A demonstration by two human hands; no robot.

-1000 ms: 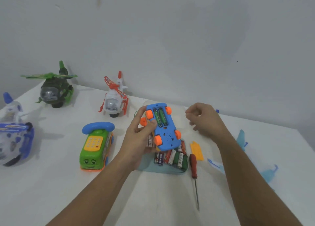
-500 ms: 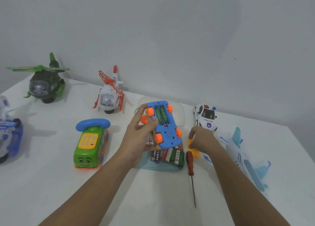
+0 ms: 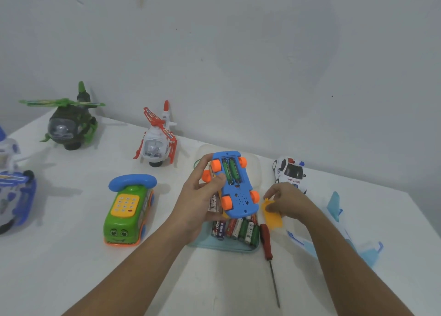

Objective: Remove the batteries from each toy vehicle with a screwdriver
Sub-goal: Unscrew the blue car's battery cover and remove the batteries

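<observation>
1. Toy car [image 3: 238,191]: smooth blue plastic, orange wheels, underside up, gripped by left hand [image 3: 200,201] over tray [image 3: 229,247]; two green batteries [image 3: 230,170] inside.
2. Right hand [image 3: 286,201] pinches flat orange cover [image 3: 273,218].
3. Right forearm hides most of airplane [image 3: 334,203].

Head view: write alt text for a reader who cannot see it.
A left hand holds a blue toy car upside down, its open compartment showing two green batteries, while the right hand pinches the orange battery cover on the table. A screwdriver lies beside a tray of loose batteries; other toy vehicles stand around.
</observation>
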